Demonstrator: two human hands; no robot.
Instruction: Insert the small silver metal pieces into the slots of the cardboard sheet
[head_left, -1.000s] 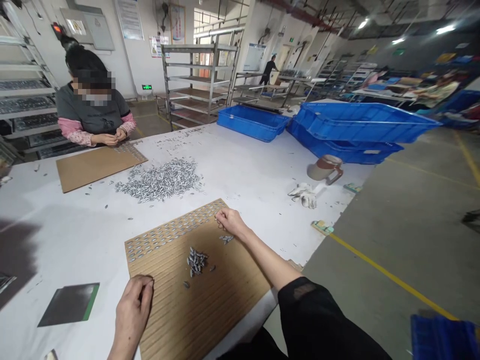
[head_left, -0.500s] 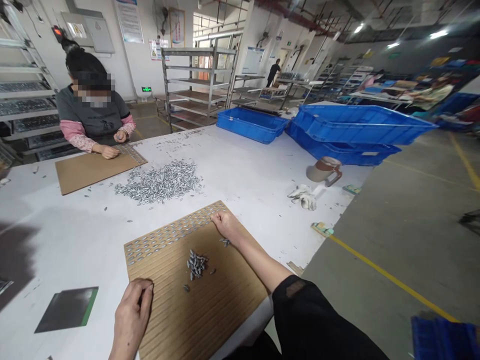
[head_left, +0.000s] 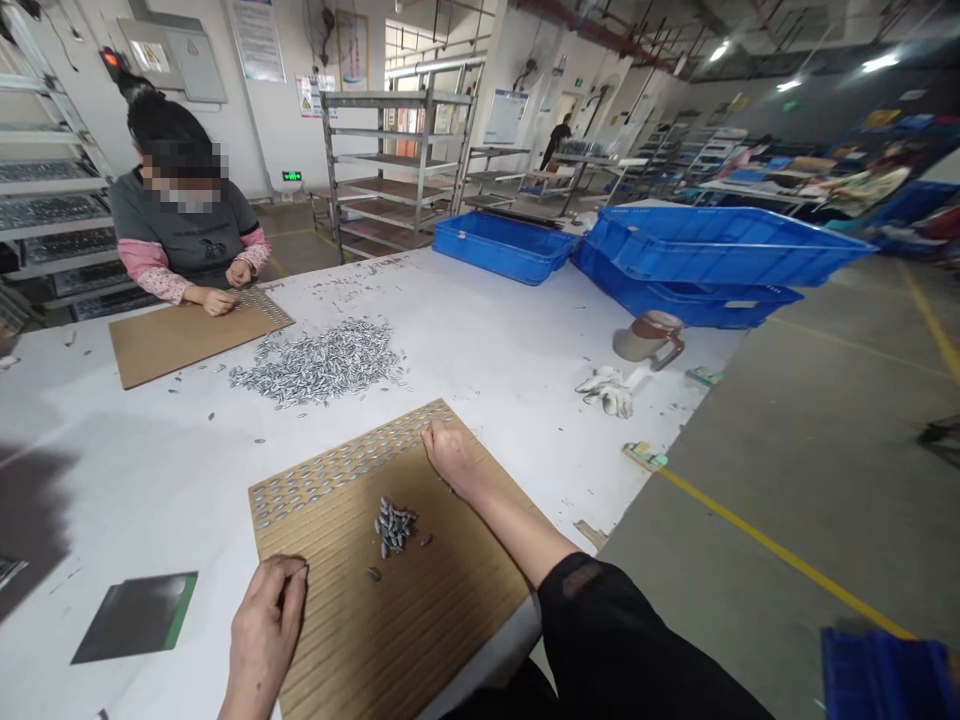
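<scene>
A flat, dark grey square sheet with a green edge (head_left: 135, 618) lies on the white tabletop (head_left: 495, 345) at lower left; beyond it, at upper left, a co-worker in a grey shirt and pink sleeves (head_left: 199, 235) bends over a smooth brown board (head_left: 172, 345). My left hand (head_left: 266, 620), fingers loosely curled, rests by the left edge of the ridged brown cardboard sheet (head_left: 405, 640) at lower centre; I cannot tell whether it holds anything. Above, left of centre, spreads a large heap of small silver-grey, pointed oval pieces (head_left: 322, 362). Rows of the same pieces (head_left: 337, 470) line the cardboard's far edge, the band's long axis rising towards the right. A small dark pile of pieces (head_left: 394, 527) sits mid-cardboard, between my hands. My right hand (head_left: 452, 455), narrowed to a pinch, is the nearer one to the rows, its fingertips just below their right end; whether it grips a piece is hidden. Crumpled white gloves (head_left: 606, 390) lie farther right.
</scene>
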